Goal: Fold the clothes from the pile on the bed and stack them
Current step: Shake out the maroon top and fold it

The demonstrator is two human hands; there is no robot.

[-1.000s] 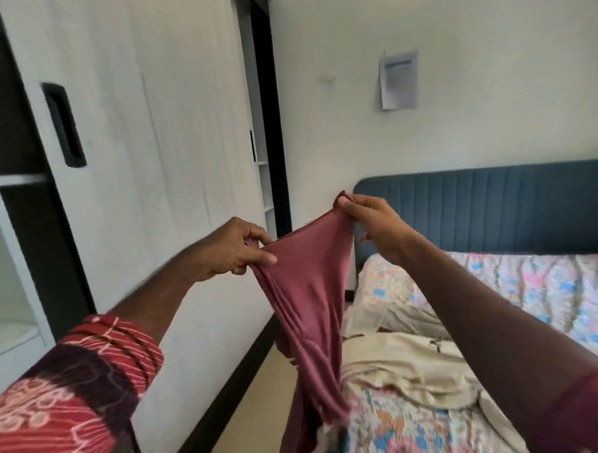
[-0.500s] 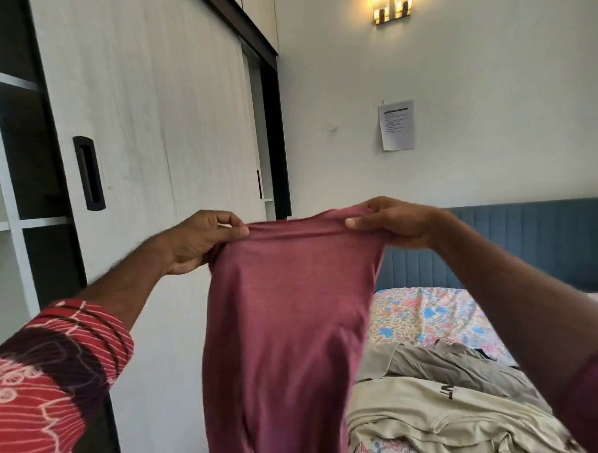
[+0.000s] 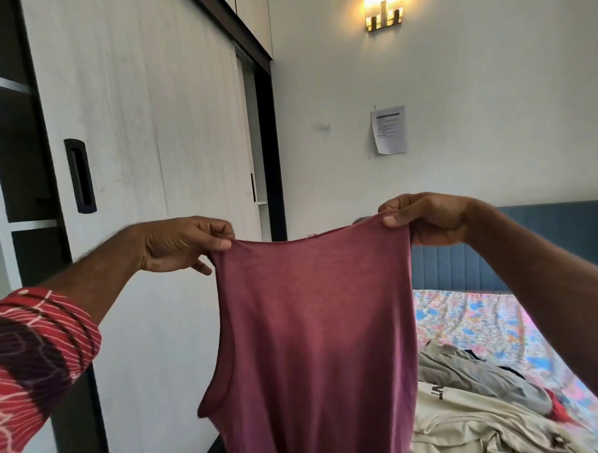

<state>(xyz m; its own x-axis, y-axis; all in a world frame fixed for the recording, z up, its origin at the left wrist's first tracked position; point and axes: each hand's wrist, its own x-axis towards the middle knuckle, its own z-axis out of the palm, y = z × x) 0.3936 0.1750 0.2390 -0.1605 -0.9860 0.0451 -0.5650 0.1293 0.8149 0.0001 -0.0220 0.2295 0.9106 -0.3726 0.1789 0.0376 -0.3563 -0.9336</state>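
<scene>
A maroon sleeveless top (image 3: 313,345) hangs spread flat in the air in front of me, its lower part running out of the bottom of the frame. My left hand (image 3: 183,243) pinches its upper left corner. My right hand (image 3: 427,219) pinches the upper right corner at about the same height. Behind the top, on the bed (image 3: 483,317) with a floral sheet, lies the pile of clothes (image 3: 469,400): beige and grey-green garments with a bit of red showing.
A wardrobe with a pale sliding door (image 3: 151,164) stands close on the left. A blue headboard (image 3: 464,267) backs the bed. A paper sheet (image 3: 389,130) and a lit lamp (image 3: 384,7) hang on the wall.
My hands have moved apart and upward, stretching the bunched top out flat. The view has tilted up, showing more wall and less bed.
</scene>
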